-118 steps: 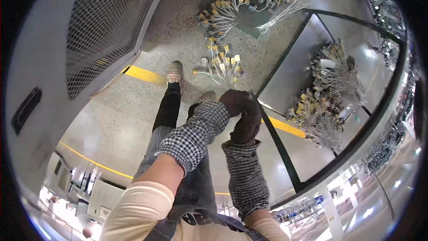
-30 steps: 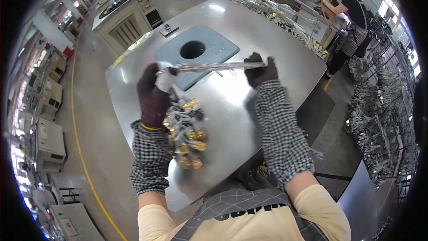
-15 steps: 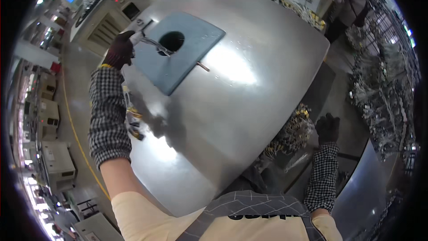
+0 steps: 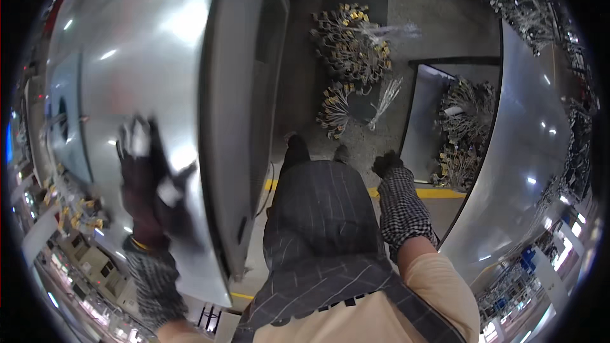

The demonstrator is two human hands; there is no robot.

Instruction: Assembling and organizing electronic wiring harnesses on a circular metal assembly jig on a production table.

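Observation:
My left hand (image 4: pixel 149 181), in a dark glove with pale fingertips, is over the shiny metal tabletop (image 4: pixel 143 38). Its fingers are spread and hold nothing; whether they touch the metal I cannot tell. Farther left on that tabletop lies a blue-grey board (image 4: pixel 75 133) with a round hole, and a small cluster of wires with yellow connectors (image 4: pixel 82 213) sits near its lower end. My right hand (image 4: pixel 387 164), also dark-gloved, hangs low at my right side beside a second metal table. Its fingers are too dark to read.
On the floor ahead lie a large wire bundle with yellow and white connectors (image 4: pixel 356 47) and a smaller wire bundle (image 4: pixel 337 108). More wire bundles (image 4: pixel 467 114) show beside the second metal table (image 4: pixel 527 152) at right. A yellow line (image 4: pixel 438 193) crosses the floor.
My view has swung right, so the board now sits at the far left. My left hand has left the thin wires at the board's hole and opened. The right hand hangs nearer my body.

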